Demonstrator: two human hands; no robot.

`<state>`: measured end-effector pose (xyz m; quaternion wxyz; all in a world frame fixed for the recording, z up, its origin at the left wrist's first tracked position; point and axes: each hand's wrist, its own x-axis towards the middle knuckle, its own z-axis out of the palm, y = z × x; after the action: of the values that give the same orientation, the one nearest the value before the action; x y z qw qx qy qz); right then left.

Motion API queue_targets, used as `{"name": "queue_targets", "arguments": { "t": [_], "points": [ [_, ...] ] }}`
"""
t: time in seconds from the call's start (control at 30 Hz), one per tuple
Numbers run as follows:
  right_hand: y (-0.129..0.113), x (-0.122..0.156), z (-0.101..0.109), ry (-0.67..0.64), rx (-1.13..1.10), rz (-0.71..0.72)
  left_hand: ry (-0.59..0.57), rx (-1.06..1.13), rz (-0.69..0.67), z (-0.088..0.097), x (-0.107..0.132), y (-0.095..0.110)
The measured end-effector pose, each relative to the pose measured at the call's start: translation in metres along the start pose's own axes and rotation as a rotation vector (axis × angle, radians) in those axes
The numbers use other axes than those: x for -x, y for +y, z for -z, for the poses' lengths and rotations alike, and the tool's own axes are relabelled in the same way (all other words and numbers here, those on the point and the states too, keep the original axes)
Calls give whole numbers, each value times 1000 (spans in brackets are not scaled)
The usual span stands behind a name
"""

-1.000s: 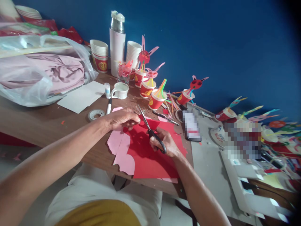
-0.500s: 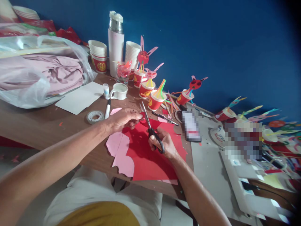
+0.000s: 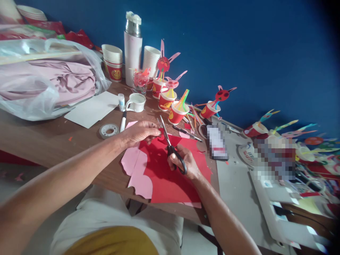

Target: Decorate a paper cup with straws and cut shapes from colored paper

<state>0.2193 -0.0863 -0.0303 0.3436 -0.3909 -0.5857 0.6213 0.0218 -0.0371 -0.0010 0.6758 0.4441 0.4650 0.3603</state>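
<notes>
My left hand (image 3: 142,134) pinches a small piece of red paper (image 3: 161,132) between thumb and fingers. Black-handled scissors (image 3: 170,145) are in my right hand (image 3: 187,163), fingers through the loops. Their blades point up and away from me, slightly parted, close beside the red piece; whether they touch it I cannot tell. Under both hands lies a large red paper sheet (image 3: 172,187), with shadows on it. Pink paper pieces (image 3: 142,182) with curved cut edges stick out at its left. Just beyond the scissors rests a black pen (image 3: 187,133).
A tape roll (image 3: 109,131), a marker (image 3: 123,122), a glue stick (image 3: 121,102) and a white mug (image 3: 136,102) stand or lie left. Behind are paper cups (image 3: 178,115) with straws and paper faces, and a flask (image 3: 132,53). A phone (image 3: 217,141) lies right.
The whole view has shifted slightly, so things appear a little further right. Both hands stay almost in place, still holding the red paper piece and the scissors.
</notes>
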Motion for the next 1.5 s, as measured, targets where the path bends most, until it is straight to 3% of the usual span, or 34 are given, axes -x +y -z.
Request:
{"name": "queue_targets", "arguments": {
  "t": [0.47, 0.83, 1.17, 1.5],
  "points": [
    [-5, 1, 3, 16, 71, -73, 4, -132, -39, 3, 0, 2],
    [-8, 2, 7, -78, 109, -45, -71, -289, -79, 9, 2, 5],
    [-8, 2, 6, -28, 123, -80, -67, -276, -66, 9, 2, 5],
    [-14, 3, 13, -133, 177, -74, -127, -325, -49, 11, 2, 7]
  ]
}}
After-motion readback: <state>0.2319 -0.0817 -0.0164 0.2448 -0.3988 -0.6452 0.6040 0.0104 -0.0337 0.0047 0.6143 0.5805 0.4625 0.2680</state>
